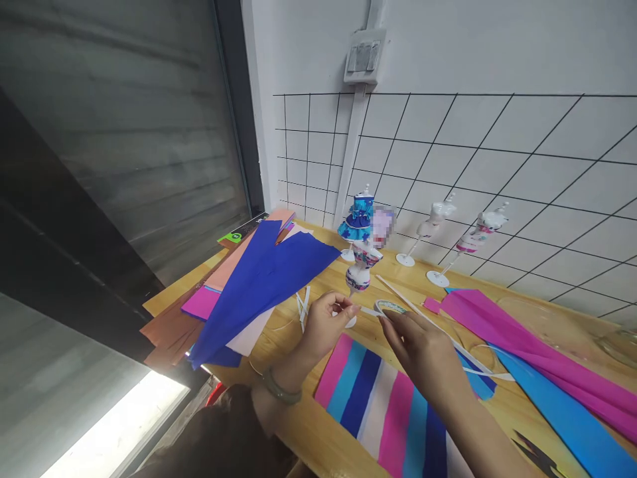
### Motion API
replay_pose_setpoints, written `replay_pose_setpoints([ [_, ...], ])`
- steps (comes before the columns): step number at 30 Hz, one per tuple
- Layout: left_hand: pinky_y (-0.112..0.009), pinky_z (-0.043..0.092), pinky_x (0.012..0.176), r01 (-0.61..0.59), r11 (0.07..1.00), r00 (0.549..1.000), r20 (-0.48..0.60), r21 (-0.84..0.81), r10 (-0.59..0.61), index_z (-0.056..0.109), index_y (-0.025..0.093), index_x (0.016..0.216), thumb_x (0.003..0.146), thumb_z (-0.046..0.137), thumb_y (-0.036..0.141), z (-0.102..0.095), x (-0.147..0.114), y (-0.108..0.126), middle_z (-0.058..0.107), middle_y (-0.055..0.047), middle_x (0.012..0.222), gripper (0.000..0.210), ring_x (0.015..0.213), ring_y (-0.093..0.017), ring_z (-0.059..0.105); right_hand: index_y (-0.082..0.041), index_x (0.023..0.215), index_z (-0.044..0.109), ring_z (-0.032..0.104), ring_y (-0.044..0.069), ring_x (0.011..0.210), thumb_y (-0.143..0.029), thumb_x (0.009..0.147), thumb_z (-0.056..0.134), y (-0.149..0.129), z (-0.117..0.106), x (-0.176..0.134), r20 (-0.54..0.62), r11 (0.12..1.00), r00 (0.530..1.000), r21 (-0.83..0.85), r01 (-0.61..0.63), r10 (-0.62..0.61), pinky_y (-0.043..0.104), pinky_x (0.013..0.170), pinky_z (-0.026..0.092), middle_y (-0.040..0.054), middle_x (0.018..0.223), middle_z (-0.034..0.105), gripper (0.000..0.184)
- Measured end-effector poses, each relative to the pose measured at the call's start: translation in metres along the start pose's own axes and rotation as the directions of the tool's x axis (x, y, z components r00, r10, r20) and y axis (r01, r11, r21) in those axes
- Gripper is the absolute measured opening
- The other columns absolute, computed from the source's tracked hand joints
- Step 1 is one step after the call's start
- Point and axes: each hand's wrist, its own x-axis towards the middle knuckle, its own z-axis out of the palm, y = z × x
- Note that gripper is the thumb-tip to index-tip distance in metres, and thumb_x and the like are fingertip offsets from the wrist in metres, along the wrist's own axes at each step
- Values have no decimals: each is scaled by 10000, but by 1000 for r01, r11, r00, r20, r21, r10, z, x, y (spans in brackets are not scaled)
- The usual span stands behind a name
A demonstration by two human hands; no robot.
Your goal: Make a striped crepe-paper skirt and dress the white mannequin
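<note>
My left hand [326,318] is closed in a pinch on the free end of a short white tape strip [369,311]. The strip runs to a tape roll [391,305], which my right hand [421,342] grips by its near side. Just behind my left fingers stands a small white dress-form mannequin [359,275] with patterned bands round its bust and hips; its stand is partly hidden by that hand. Below both hands lies a flat sheet striped in pink, light blue, dark blue and white [371,385], its right part covered by my right forearm.
Blue, orange and magenta crepe-paper-like sheets [279,272] are piled at left. Pink sheets [497,325] and a blue sheet [562,405] lie at right, scissors [537,455] nearer. Behind stand a mannequin in a blue dress [359,219] and two others [435,219], before a wire grid [458,143].
</note>
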Motion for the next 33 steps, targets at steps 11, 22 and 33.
replay_pose_setpoints([
  [11,-269,424,772,-200,977,976,-75,79,206,632,160,736,724,672,318,-7,35,-43,569,-32,838,163,819,-135,543,-166,944,621,662,178,717,-300,916,453,11,29,10,-9,998,1000,-63,-12,11,261,608,456,71,833,700,216],
  [22,-334,378,937,-194,974,981,9,-116,196,546,168,772,671,700,169,-2,36,-44,540,-84,1128,184,1156,-213,487,-194,840,621,604,112,526,-378,886,502,0,32,11,-104,989,991,-116,-93,81,222,469,366,2,753,691,224],
  [33,-286,436,798,64,925,992,124,-373,-19,379,206,1239,632,737,171,0,41,-45,609,-83,1046,705,916,-152,604,-200,839,628,634,117,554,-390,881,501,-3,26,9,-86,991,988,-15,-131,129,215,474,390,9,758,697,233],
])
